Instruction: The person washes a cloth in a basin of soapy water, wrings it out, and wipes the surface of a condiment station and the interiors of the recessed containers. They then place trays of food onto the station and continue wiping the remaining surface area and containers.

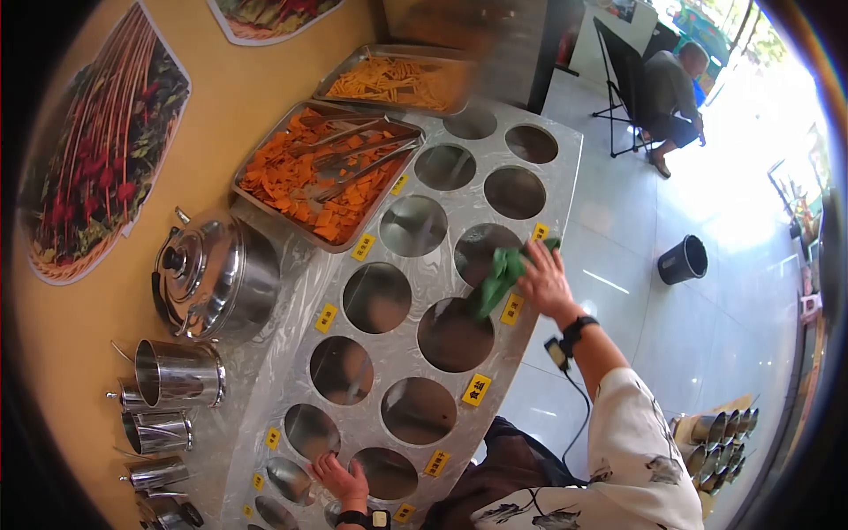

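A green cloth (497, 278) lies under my right hand (545, 276), partly over the counter (424, 287) between two round openings near its right edge. The hand presses on the cloth with its fingers stretched out. Low in the view, my left hand (339, 481) rests on the counter with spread fingers, holding nothing, between a round opening (312, 431) and a larger one (385, 473). Yellow labels (477, 389) with dark characters sit beside the openings.
Trays of orange pieces (265, 181) with tongs and of yellow strips (389, 81) stand at the back. A steel kettle (234, 283) and steel pots (199, 375) line the left. Beyond the counter are a black bin (682, 260) and a seated person (669, 93).
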`<state>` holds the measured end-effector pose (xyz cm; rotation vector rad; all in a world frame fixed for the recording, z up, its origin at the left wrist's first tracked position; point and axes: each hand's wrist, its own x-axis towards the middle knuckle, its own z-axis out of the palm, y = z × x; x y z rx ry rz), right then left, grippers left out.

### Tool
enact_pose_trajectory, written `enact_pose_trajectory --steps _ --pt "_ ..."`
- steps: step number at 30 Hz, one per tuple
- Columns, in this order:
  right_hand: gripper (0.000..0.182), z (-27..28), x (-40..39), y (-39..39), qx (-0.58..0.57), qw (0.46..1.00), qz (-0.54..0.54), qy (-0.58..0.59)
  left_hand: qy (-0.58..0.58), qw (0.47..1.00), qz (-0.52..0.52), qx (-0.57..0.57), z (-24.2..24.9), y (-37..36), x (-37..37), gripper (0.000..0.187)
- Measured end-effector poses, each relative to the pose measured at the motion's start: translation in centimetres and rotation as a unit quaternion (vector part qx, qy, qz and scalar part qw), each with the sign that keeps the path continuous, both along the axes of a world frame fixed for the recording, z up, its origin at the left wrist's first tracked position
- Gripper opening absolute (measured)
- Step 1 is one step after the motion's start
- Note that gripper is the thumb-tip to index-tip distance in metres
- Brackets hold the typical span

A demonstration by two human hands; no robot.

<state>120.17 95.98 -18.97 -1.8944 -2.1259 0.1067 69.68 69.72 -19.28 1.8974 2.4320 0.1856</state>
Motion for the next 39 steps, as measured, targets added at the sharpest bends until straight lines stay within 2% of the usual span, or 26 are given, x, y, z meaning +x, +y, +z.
enact_pose_trajectory --steps 5,8,10,11,14,16,18,20,22,24,26,28,30,32,35,38,39 --pt "0.050 -2.0 2.9 6.5 0.013 0.999 -0.037 -0.024 0.005 1.000 0.004 -0.009 0.2 -0.2 0.2 0.047" --pt "0.047 -1.5 2.1 7.0 0.014 0.997 -0.076 0.031 0.004 1.000 0.003 -0.002 0.3 0.1 0.2 0.047" --pt "0.045 -1.3 1.2 5.1 0.016 0.990 -0.070 0.119 -0.011 1.000 -0.006 0.001 0.2 0.0 -0.1 0.046" --pt "0.042 -2.4 0.7 3.6 0.050 0.992 -0.040 0.109 -0.006 1.000 0.004 -0.003 0.4 -0.2 -0.2 0.046" --pt "0.039 -1.2 -3.6 -3.2 0.044 0.988 -0.016 0.146 -0.007 1.000 0.002 0.010 0.6 0.0 0.0 0.045" --pt "0.039 -1.6 -6.1 -6.8 0.062 0.975 -0.051 0.206 -0.009 1.000 -0.005 0.022 0.7 0.0 0.0 0.045" --pt "0.042 -2.6 -8.0 -10.9 0.026 0.981 -0.030 0.192 -0.005 1.000 0.005 0.029 0.6 -0.2 -0.1 0.045" --pt "0.041 -3.0 -10.1 -14.8 -0.004 0.976 0.064 0.208 -0.006 1.000 0.002 0.029 0.7 -0.2 -0.2 0.045" --pt "0.037 -0.7 -12.5 -16.8 -0.029 0.964 0.076 0.252 -0.014 0.999 0.005 0.039 0.7 -0.3 -0.3 0.044" --pt "0.035 0.4 -13.5 -17.1 -0.049 0.965 0.113 0.230 -0.019 0.999 0.003 0.048 0.8 -0.5 -0.1 0.044" --pt "0.032 1.3 -14.4 -15.9 -0.068 0.963 0.149 0.212 -0.024 0.999 0.014 0.024 1.1 -0.4 -0.2 0.042" --pt "0.031 1.9 -15.3 -14.4 -0.096 0.942 0.270 0.177 -0.020 0.999 0.014 0.030 1.4 -0.3 -0.1 0.042" --pt "0.031 1.9 -17.1 -12.5 -0.112 0.938 0.298 0.136 -0.013 0.999 0.015 0.030 1.2 -0.4 0.0 0.042" --pt "0.030 2.0 -19.0 -10.3 -0.091 0.920 0.379 0.036 -0.012 0.999 0.010 0.031 0.8 -0.4 -0.1 0.043" --pt "0.027 2.1 -21.2 -6.6 -0.064 0.897 0.437 0.017 -0.024 0.999 0.011 0.036 0.1 -0.5 -0.3 0.045" --pt "0.028 1.9 -21.6 -3.6 -0.081 0.886 0.453 0.046 -0.003 1.000 0.016 0.000 0.2 -0.5 -0.1 0.048" --pt "0.028 1.2 -21.5 -2.1 -0.038 0.900 0.429 0.064 0.002 1.000 0.025 -0.003 0.2 -0.7 -0.1 0.048"
